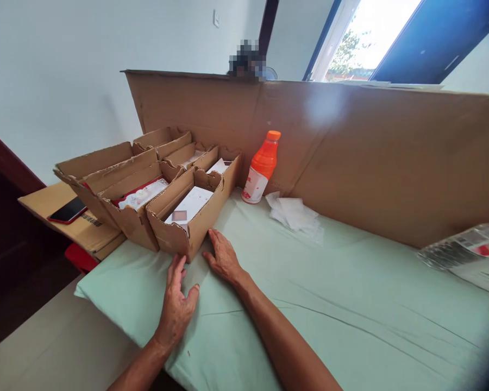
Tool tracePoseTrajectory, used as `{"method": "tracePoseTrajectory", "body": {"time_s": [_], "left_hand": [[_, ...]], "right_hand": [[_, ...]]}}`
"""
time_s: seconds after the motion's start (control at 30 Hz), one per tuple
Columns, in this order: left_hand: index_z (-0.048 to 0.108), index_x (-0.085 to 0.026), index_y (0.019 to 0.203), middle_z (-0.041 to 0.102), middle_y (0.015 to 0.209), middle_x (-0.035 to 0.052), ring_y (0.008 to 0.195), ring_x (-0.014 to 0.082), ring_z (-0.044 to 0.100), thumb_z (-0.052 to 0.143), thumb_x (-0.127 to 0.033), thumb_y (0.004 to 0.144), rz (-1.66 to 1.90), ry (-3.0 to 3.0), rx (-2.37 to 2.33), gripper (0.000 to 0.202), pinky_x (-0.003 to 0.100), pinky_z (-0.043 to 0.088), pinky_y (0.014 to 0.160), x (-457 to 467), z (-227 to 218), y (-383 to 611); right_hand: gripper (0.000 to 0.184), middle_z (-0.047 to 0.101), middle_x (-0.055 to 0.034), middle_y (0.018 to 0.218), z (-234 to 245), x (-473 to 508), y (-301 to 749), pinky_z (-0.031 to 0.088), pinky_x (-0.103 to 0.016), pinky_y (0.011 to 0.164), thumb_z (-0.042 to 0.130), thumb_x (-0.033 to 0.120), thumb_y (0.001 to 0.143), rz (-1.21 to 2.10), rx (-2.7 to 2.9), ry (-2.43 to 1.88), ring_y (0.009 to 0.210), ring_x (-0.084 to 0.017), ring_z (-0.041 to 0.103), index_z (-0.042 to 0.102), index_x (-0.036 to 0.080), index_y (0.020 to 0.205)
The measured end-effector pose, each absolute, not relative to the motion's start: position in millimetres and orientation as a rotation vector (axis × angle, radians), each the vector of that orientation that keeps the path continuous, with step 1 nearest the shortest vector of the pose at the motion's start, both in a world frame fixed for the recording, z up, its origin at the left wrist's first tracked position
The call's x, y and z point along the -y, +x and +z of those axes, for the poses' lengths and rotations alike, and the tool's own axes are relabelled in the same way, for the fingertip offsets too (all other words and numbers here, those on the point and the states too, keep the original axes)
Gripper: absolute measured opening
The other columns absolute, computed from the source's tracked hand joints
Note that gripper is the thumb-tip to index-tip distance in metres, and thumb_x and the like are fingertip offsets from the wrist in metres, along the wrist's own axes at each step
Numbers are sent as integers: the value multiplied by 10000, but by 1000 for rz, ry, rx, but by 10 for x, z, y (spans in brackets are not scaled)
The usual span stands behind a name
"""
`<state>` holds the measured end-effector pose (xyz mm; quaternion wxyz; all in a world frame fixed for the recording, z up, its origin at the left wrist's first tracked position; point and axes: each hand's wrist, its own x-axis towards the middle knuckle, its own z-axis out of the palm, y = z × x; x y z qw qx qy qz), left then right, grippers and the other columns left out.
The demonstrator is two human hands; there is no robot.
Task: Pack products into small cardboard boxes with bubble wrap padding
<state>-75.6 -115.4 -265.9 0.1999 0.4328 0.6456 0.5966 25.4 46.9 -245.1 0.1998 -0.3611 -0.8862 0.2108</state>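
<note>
By the nearest cardboard box [168, 234], left hand [176, 306] and right hand [225, 259] spread, contact unclear; likely light, stiff; grip its sides [205, 218].

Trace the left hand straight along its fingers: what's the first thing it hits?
The near end wall of the closest cardboard box. The left hand's fingertips look right at its lower edge; whether they already touch is unclear from this view.

orange btl [261, 167] stands by cardbd partition [375, 157], w/ plastic pkg [470, 254] far r & phone [68, 210] far l.
</note>
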Motion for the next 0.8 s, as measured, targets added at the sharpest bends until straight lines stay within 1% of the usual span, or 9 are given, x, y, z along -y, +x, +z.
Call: {"method": "tracePoseTrajectory", "body": {"time_s": [0.07, 0.13, 0.23, 0.3, 0.47, 0.57, 0.67, 0.8], "left_hand": [[434, -227, 1472, 356, 1584, 141, 1432, 297, 422, 580, -210, 864, 1675, 1236, -1820, 626, 496, 416, 1161, 1137, -2674, -759], [437, -219, 1462, 366, 1570, 151, 1405, 295, 450, 575, -203, 860, 1676, 1255, -1826, 618, 500, 436, 1142, 1122, -2670, -769], [458, -206, 1431, 381, 1543, 169, 1357, 294, 498, 582, -202, 843, 1694, 1280, -1828, 601, 496, 470, 1109, 1119, -2652, -792], [471, -189, 1410, 404, 1514, 182, 1322, 294, 528, 580, -204, 833, 1689, 1315, -1861, 588, 492, 492, 1084, 1125, -2638, -806], [500, -178, 1373, 441, 1467, 180, 1239, 269, 581, 558, -195, 826, 1649, 1370, -1929, 551, 453, 526, 1041, 1121, -2585, -844], [548, -155, 1309, 502, 1387, 180, 1195, 264, 598, 540, -182, 813, 1656, 1395, -1957, 497, 439, 541, 1014, 1169, -2537, -834], [596, -157, 1237, 578, 1275, 155, 1147, 259, 617, 523, -169, 805, 1664, 1470, -1972, 438, 433, 554, 984, 1347, -2471, -761], [638, -182, 1161, 641, 1184, 119, 1132, 256, 626, 517, -184, 819, 1670, 1651, -1948, 364, 457, 517, 1036, 1640, -2247, -698]], "right_hand": [[740, 418, -222, 1572, -2402, -444, 237, 317, -491, 1223, 598, 241, 876, 544, 2512, -1035, 1475, -309, 372, 351, 46, 1547], [685, 444, -228, 1554, -2355, -370, 248, 322, -493, 1214, 580, 246, 906, 500, 2552, -1047, 1477, -319, 367, 386, 37, 1529], [546, 465, -189, 1551, -2304, -126, 363, 296, -508, 1213, 527, 272, 966, 443, 2620, -1031, 1488, -309, 348, 480, 103, 1483], [490, 451, -159, 1569, -2296, 125, 511, 276, -521, 1213, 498, 309, 996, 423, 2662, -1010, 1494, -300, 336, 514, 156, 1462], [520, 427, -149, 1587, -2342, 844, 936, 279, -521, 1207, 502, 386, 1006, 304, 2777, -950, 1482, -322, 348, 497, 174, 1481], [511, 443, -150, 1575, -2368, 1153, 1078, 285, -523, 1202, 506, 376, 1002, 263, 2789, -936, 1467, -326, 368, 505, 169, 1470], [478, 471, -160, 1550, -2362, 1299, 1119, 307, -518, 1186, 509, 358, 1000, 235, 2762, -915, 1439, -324, 403, 530, 161, 1435], [423, 514, -160, 1505, -2325, 1325, 1125, 356, -502, 1151, 548, 343, 980, 232, 2719, -890, 1398, -308, 444, 567, 178, 1370]]}}
